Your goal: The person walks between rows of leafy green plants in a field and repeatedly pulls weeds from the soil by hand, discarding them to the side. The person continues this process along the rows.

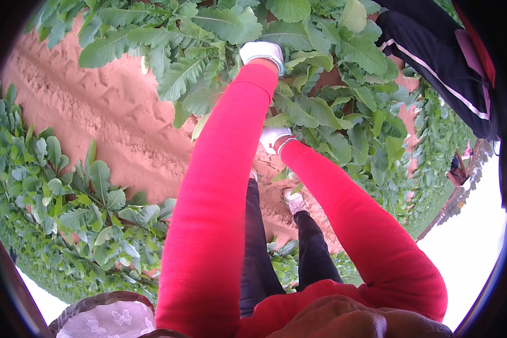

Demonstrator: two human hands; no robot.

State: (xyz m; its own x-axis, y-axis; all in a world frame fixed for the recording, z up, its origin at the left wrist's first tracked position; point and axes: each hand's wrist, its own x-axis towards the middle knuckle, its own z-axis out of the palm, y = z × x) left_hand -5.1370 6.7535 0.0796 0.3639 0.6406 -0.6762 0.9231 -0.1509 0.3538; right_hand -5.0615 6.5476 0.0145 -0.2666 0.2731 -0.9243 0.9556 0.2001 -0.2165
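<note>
My left hand, in a white glove, reaches far forward into a row of leafy green plants with long, lobed leaves. Its fingers are hidden behind the wrist and among the leaves, so a grip cannot be made out. Nearer to me, my right hand, also in a white glove, is at the near edge of the same row, low by the leaves. A band circles its wrist. The fingers of this hand are turned away from view, and whether they hold anything does not show. Red sleeves cover both my arms.
Reddish soil with a rutted furrow runs diagonally on the left. Another row of leafy plants lies beyond it. My shoes stand on the soil below my hands. A person in dark striped trousers is close at the upper right.
</note>
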